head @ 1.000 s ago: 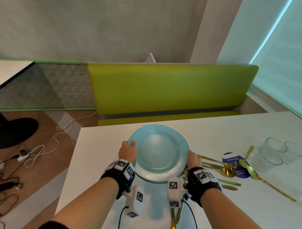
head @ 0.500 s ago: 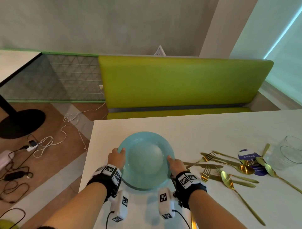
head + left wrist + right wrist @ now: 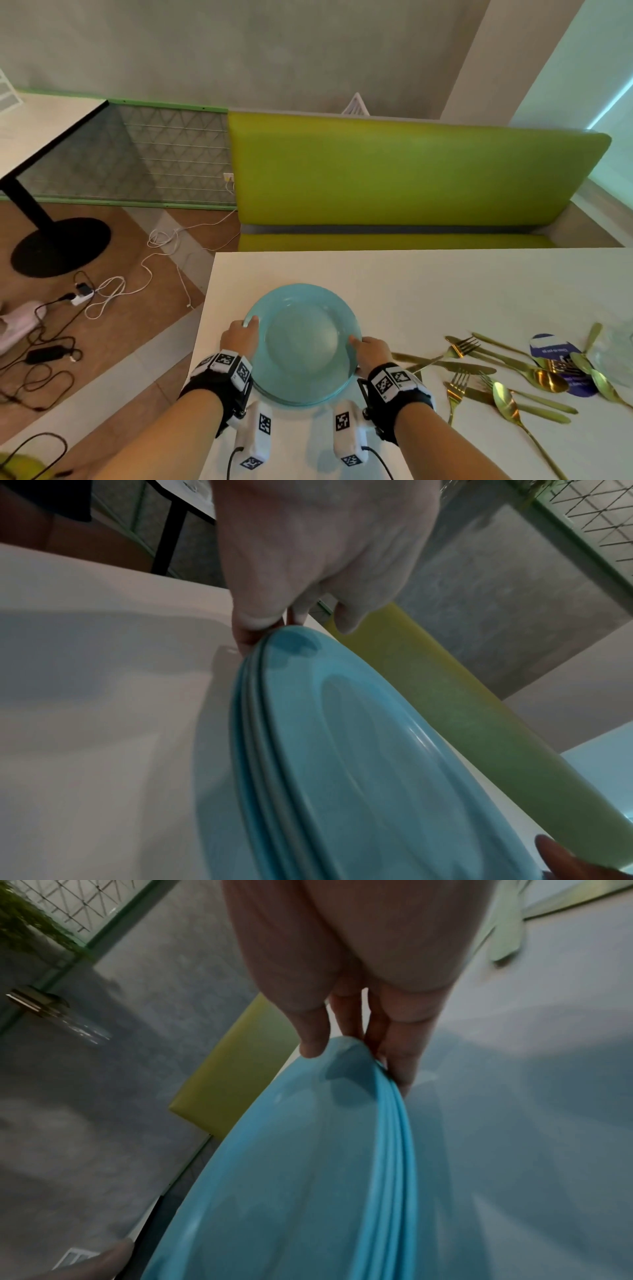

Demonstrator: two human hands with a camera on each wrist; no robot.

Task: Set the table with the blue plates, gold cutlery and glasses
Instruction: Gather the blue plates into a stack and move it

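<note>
Head view: stack of blue plates (image 3: 303, 346) near the table's (image 3: 428, 284) left edge, left hand (image 3: 239, 340) and right hand (image 3: 373, 350) each pinching opposite rims, thumbs on top. Gold cutlery (image 3: 496, 373) lies scattered toward the right edge.

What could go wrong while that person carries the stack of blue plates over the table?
The left hand and right hand grip only the rims of the stacked blue plates, so a plate might slide off if the stack tilts. Set down to the right, the stack could land on the gold cutlery.
</note>
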